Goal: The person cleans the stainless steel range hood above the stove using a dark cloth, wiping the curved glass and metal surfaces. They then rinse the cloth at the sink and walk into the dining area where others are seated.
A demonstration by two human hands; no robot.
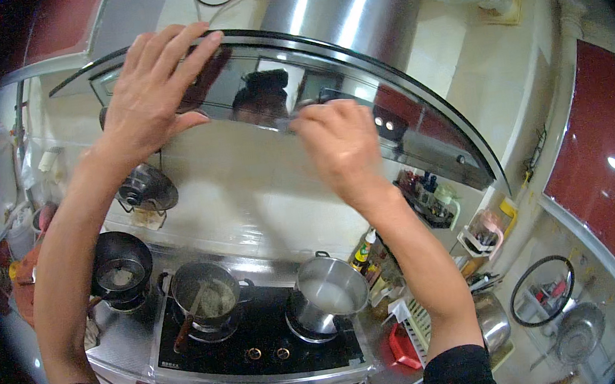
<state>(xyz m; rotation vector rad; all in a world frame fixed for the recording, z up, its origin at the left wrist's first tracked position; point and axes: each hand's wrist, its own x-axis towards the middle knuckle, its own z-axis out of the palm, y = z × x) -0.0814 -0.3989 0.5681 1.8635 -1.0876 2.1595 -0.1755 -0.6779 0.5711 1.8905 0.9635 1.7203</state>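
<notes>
My left hand (pixel 153 87) rests with spread fingers on the upper edge of the range hood's dark glass panel (pixel 206 84), its thumb apart below. My right hand (pixel 339 143) is raised at the panel's lower edge, fingers curled and slightly blurred; whether something small is pinched in it I cannot tell. Behind the glass rises the hood's stainless steel chimney (pixel 345 13). Below both hands is a black gas cooktop (pixel 265 326). A wok (pixel 205 292) with a wooden-handled utensil stands on its left burner, and a steel pot (pixel 331 288) with cloudy liquid on the right.
Left of the cooktop sits a dark pan (pixel 121 262). A lid (pixel 147 187) hangs on the wall. Bottles (pixel 364 250), a red basket (pixel 404 346) and a dish rack (pixel 415 321) stand at the right. A strainer (pixel 580 333) hangs further right, near a red cabinet door (pixel 602 161).
</notes>
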